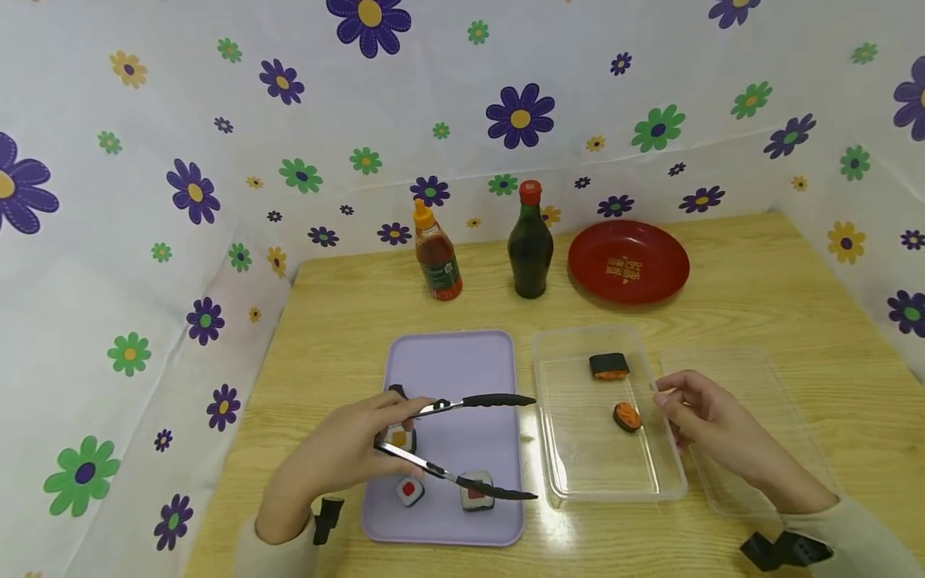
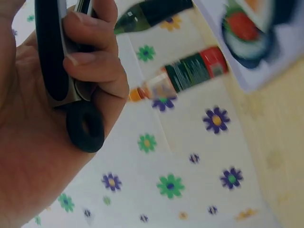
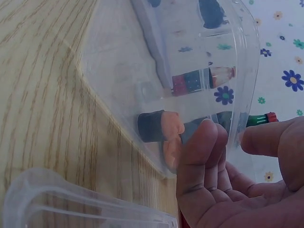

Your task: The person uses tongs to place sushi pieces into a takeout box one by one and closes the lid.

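Standing partway, as I judge it, the work shows two sushi pieces inside the clear box (image 1: 571,449): a black-wrapped piece (image 1: 609,366) toward its far edge and a round orange-topped piece (image 1: 628,417) near its right edge. At least four tray pieces (image 1: 409,490) remain on the lilac tray (image 1: 455,361), along its left edge and by its near right corner; the left hand (image 1: 347,445) covers part of that left edge, so my count may fall short. The left hand curls round the tongs (image 1: 499,400), whose arms stand spread across the tray's right edge, gripping nothing. The right hand (image 1: 711,417) pinches the box's right wall. What looks like a clear lid (image 1: 737,373) lies beside it on the table (image 1: 325,321); the box stands uncovered. Along the table's far edge, I note a sauce bottle (image 1: 439,263), a dark bottle (image 1: 531,253), both topped, and a red plate (image 1: 629,285).
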`<state>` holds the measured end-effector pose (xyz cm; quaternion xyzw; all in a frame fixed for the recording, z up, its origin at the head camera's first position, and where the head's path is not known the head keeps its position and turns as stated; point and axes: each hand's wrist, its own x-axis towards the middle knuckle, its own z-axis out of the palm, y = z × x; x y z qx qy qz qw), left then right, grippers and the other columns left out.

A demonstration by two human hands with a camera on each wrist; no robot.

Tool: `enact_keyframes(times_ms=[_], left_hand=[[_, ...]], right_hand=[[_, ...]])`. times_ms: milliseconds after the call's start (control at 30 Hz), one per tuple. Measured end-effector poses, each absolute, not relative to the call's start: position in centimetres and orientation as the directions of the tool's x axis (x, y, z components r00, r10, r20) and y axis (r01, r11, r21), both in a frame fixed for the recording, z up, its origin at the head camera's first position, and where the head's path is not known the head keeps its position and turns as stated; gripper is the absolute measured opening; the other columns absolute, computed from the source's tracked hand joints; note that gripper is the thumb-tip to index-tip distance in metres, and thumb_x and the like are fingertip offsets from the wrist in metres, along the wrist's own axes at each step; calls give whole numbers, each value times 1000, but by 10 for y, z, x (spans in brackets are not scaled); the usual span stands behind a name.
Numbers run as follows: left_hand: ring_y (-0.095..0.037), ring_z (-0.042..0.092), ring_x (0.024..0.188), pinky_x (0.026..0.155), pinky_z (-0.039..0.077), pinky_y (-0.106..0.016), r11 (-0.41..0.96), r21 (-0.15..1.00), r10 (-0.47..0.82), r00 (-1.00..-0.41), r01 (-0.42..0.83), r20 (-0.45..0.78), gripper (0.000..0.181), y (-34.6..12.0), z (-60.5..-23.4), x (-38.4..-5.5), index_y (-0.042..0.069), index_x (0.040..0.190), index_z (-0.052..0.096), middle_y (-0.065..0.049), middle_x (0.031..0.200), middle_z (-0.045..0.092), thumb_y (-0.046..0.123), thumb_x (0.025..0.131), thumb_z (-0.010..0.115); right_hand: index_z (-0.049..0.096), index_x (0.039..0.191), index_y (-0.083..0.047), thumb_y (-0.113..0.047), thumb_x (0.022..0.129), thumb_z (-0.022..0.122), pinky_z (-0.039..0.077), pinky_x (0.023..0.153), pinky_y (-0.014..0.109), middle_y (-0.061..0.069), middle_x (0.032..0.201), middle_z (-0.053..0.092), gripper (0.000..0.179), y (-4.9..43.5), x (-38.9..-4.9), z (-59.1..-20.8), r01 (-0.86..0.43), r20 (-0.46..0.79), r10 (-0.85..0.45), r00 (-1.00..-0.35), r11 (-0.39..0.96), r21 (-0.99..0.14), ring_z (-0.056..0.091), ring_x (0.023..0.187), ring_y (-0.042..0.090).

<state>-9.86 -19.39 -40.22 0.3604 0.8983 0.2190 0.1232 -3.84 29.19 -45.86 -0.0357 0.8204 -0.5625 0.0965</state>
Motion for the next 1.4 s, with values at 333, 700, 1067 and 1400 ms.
enact_keyframes(times_ms=[333,700,1067,1400], left_hand=[[3,44,70,63,42,-19,755,498,570,-803,427,-175,79,-237,-415,-65,37,150,58,10,102,64,61,79,82],[1,52,81,70,45,-22,775,469,555,-811,424,-184,67,-248,-433,-57,40,141,66,17,100,65,63,79,80],[-8,69,111,95,59,-38,767,506,542,-821,395,-180,59,-255,-444,-54,40,138,68,13,122,76,63,84,75],[3,57,86,74,52,-24,745,481,561,-824,463,-75,56,-248,-442,-55,40,137,69,17,107,72,61,86,76]], right_hand=[[45,136,10,-17,112,51,58,60,33,6,91,60,36,291,-41,-454,55,-129,-176,-976,375,-925,61,67,16],[44,136,8,-18,112,51,58,61,33,5,92,60,36,291,-38,-454,77,-150,-172,-974,369,-926,60,68,16],[44,139,7,-23,112,52,58,63,32,8,97,60,41,290,-41,-450,128,-203,-156,-967,391,-911,60,71,15],[44,138,7,-22,112,51,58,63,32,6,95,60,39,291,-39,-451,101,-176,-164,-971,388,-916,60,70,16]])
